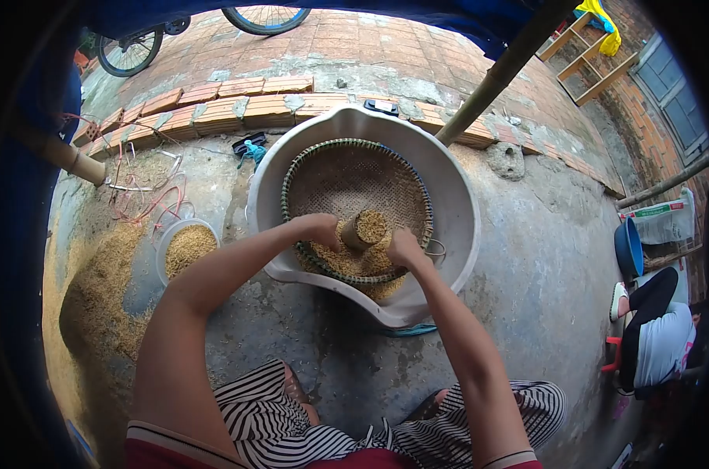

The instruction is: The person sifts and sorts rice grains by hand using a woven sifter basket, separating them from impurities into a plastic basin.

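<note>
A round woven sieve [354, 173] with a dark bound rim sits tilted inside a large grey plastic basin [457, 211]. Grain [346, 264] lies heaped in the sieve's near part, and some has gathered in the basin below it. Upright in this heap stands a brown cylindrical cup [358, 238], filled to the top with grain. My left hand [320, 230] is curled closed over the grain, just left of the cup. On the cup's right side, close to it, my right hand [403, 248] is also curled; the fingertips of both hands are hidden.
A clear tub of grain [189, 248] stands left of the basin, beside spilled grain and husks [104, 293]. A brick edging [237, 113] runs behind the basin. Bamboo poles [499, 74] cross the view. At right, another person [657, 344] sits near a blue basin [628, 247].
</note>
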